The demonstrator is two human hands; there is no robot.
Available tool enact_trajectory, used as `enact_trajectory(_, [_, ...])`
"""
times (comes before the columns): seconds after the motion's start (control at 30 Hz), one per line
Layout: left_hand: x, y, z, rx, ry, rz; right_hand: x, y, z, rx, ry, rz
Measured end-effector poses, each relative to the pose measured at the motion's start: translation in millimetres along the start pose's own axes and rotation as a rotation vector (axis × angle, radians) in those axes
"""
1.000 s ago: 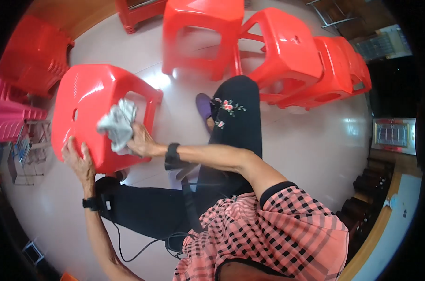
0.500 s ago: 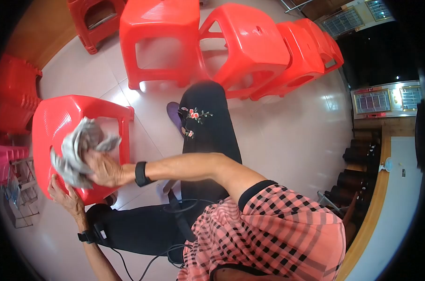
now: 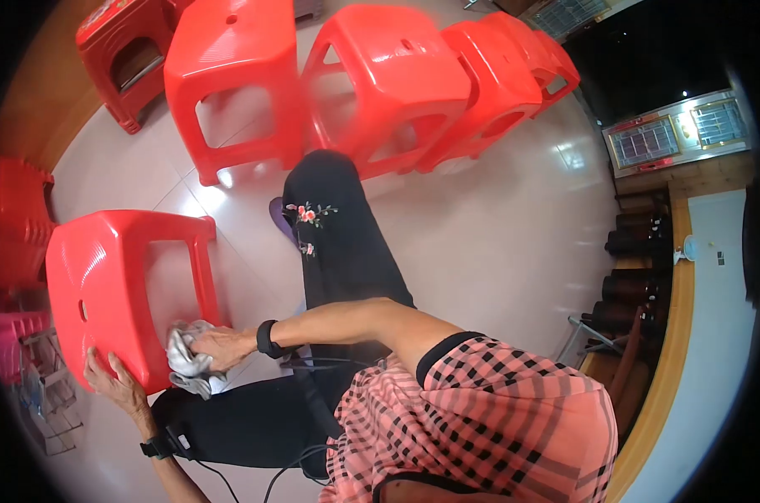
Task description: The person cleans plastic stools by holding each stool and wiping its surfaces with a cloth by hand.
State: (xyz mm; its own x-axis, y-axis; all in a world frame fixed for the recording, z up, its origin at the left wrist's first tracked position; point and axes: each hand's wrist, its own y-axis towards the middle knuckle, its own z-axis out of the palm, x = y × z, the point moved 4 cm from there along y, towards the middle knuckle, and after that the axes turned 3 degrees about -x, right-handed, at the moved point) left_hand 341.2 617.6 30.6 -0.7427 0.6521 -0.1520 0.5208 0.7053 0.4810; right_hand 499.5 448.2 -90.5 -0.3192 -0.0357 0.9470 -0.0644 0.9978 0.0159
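A red plastic stool [image 3: 95,277] stands at the left, its seat facing up toward me. My left hand [image 3: 116,384] rests on the seat's near edge, fingers apart and holding nothing. A crumpled grey cloth [image 3: 189,360] is in my right hand [image 3: 222,345], whose fingers are closed on it. The cloth is against the stool's near side, by the leg and the side opening. Part of the cloth is hidden by my fingers.
A row of red stools [image 3: 388,50] stretches across the top. More red stools are stacked [image 3: 15,218] at the far left, above a metal rack [image 3: 53,402]. My black-trousered knee [image 3: 325,180] lies between the row and the wiped stool. Dark bottles [image 3: 631,285] line the right.
My right hand has brought the cloth from the top of the seat down to the stool's side. My left hand stays on the seat edge. The view has shifted slightly.
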Motion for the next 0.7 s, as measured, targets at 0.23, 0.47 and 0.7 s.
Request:
enact_trajectory(0.23, [0.2,-1.5,-3.0,0.015,0.016,-0.033,88.9,30.9,-96.1,-0.439,0.079,-0.221])
enact_trajectory(0.47, [-5.2,-1.8,-4.3,0.010,0.018,-0.057,139.0,102.0,-147.8,-0.742,-0.388,-0.581])
enact_trajectory(0.7, [-20.2,1.1,-11.0,0.010,0.048,-0.102,120.2,162.5,-110.7,-0.235,-0.616,-0.380])
